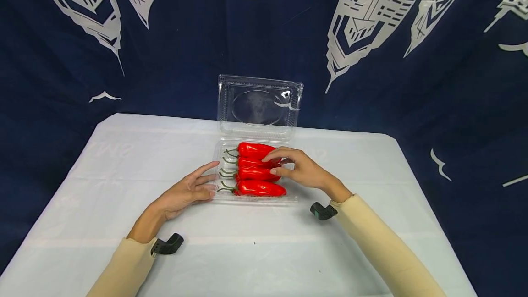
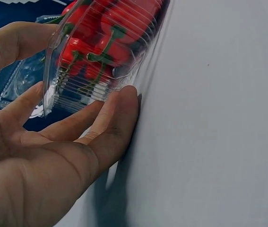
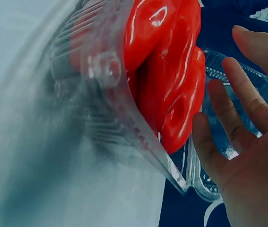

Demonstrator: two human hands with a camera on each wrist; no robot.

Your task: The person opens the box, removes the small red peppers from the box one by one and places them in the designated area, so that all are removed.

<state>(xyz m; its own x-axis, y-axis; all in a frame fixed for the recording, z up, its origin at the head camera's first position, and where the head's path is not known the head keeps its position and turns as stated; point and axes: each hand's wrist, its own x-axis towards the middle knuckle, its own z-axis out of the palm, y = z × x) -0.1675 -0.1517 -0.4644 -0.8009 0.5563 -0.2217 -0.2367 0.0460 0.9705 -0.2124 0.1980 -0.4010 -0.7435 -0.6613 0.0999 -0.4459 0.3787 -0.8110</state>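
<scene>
Several glossy red peppers [image 1: 261, 188] with green stems lie side by side in a clear plastic container [image 1: 255, 200], stems toward the left. Its hinged lid [image 1: 257, 107] stands up at the back. My left hand [image 1: 183, 196] rests at the container's left side; in the left wrist view its spread fingers [image 2: 119, 111] touch the ribbed wall. Over the right ends of the peppers hovers my right hand [image 1: 303, 168], fingers loosely bent. The right wrist view shows those fingers [image 3: 235, 94] spread beside the peppers [image 3: 167, 80], with nothing held.
A white cloth covers the table [image 1: 255, 260]. Behind it hangs a dark blue curtain [image 1: 185, 58] printed with white buildings and birds. A black wrist device [image 1: 323, 211] sits on the right sleeve and another [image 1: 168, 244] on the left.
</scene>
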